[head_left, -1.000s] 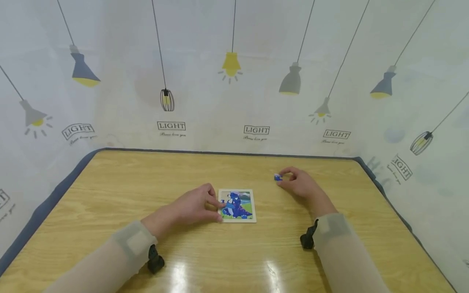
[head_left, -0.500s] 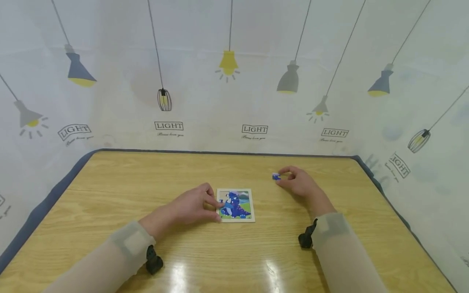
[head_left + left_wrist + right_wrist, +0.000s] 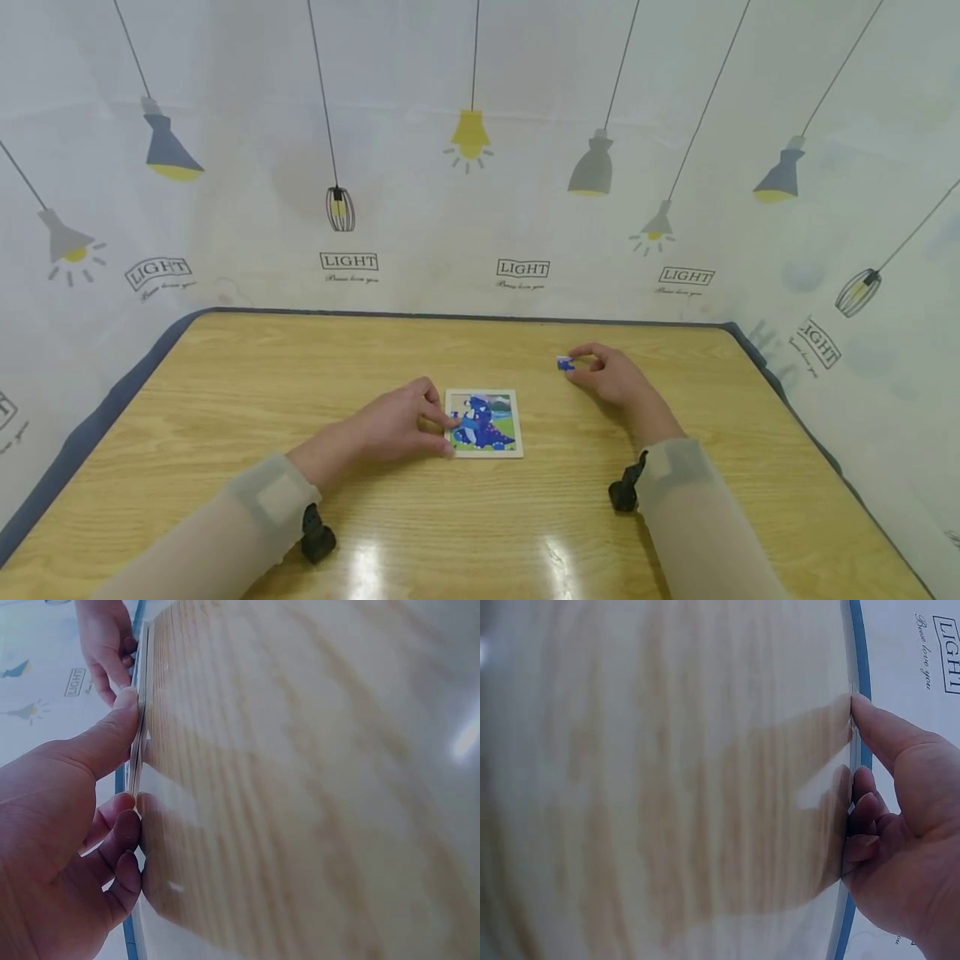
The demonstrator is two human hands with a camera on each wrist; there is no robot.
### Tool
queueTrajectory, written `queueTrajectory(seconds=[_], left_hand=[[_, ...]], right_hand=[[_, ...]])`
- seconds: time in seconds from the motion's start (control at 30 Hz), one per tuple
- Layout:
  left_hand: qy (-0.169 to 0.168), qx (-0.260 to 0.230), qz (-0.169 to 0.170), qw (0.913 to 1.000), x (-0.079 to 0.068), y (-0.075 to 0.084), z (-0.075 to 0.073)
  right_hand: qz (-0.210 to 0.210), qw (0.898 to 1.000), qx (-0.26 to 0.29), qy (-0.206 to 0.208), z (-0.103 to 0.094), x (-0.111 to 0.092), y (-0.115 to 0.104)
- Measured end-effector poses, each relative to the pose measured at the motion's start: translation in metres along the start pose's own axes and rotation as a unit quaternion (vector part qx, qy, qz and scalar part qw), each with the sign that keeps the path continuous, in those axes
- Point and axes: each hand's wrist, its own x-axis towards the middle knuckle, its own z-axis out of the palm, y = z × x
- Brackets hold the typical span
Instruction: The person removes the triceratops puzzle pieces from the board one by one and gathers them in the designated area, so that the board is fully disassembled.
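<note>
A small square jigsaw puzzle [image 3: 498,423] in a pale frame lies on the table, its picture a blue dinosaur against green ground and mountains. My left hand [image 3: 393,421] holds its left side, thumb by the near corner and a fingertip over the picture's left part, which is partly covered. In the left wrist view the left hand [image 3: 67,795] has its thumb and fingers along the puzzle's thin edge. To the right and farther back, my right hand [image 3: 611,375] pinches a blue-and-white puzzle piece [image 3: 565,363] between thumb and forefinger, low at the tabletop.
The wooden table [image 3: 315,350] has a dark blue border along its far and side edges. Behind it hangs a pale cloth [image 3: 420,183] printed with lamps. A black wrist camera [image 3: 318,537] sits under the left sleeve, another camera [image 3: 624,493] at the right.
Both hands stay nearly in place, and the puzzle has not moved on the table. The piece in my right fingers shows at a slightly different angle. The head view shifts a little.
</note>
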Motion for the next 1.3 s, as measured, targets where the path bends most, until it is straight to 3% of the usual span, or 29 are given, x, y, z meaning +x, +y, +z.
queueTrajectory(seconds=[0.33,0.57,0.7,0.87,1.07,1.3], left_hand=[[0.002,-0.001,0.005,1.0000,0.000,-0.002,-0.001],[-0.001,-0.009,0.000,1.0000,0.001,0.000,0.001],[-0.003,-0.005,-0.005,1.0000,0.000,0.002,0.002],[0.001,0.000,0.000,1.0000,0.000,0.001,0.001],[-0.003,-0.005,-0.003,1.0000,0.001,0.000,-0.001],[-0.005,0.001,0.005,1.0000,0.001,0.000,-0.001]], right_hand=[[0.004,1.000,0.012,-0.003,0.001,-0.001,-0.003],[0.020,0.998,0.066,0.003,-0.002,-0.008,0.001],[-0.012,0.997,0.075,0.011,0.002,-0.010,-0.009],[-0.063,0.991,0.107,-0.041,0.020,-0.011,-0.042],[-0.097,0.983,0.101,-0.122,0.044,-0.017,-0.083],[-0.120,0.975,0.074,-0.169,0.060,-0.015,-0.090]])
